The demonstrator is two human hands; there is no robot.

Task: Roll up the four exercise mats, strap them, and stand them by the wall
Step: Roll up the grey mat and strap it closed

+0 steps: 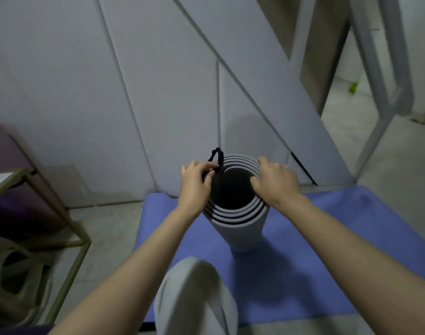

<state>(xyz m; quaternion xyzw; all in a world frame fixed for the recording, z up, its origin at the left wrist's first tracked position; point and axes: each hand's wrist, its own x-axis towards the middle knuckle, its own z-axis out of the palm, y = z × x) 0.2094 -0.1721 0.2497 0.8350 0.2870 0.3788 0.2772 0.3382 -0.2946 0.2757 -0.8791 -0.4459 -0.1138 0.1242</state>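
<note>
At the left edge of the frame a metal rack (59, 209) is standing with dim purple and olive shapes in and under it; I cannot tell whether any are mats. Left of centre, my left hand (194, 182) is pinching the black strap (217, 155) at the roll's upper-left rim, I judge so as to be drawing it round the coils before they spring open. In the centre the grey rolled mat (240, 228) is standing on end on the blue mat (339, 233), close before the wall (85, 93), its hollow facing up at me. Just right, my right hand (276, 182) is curling its fingers over the rim into the hollow, steadying the roll upright. Across the lower right the blue mat is lying flat, not yet rolled. I am counting one rolled mat, one flat mat, one strap and two busy hands; the other two mats I am not making out for certain.
</note>
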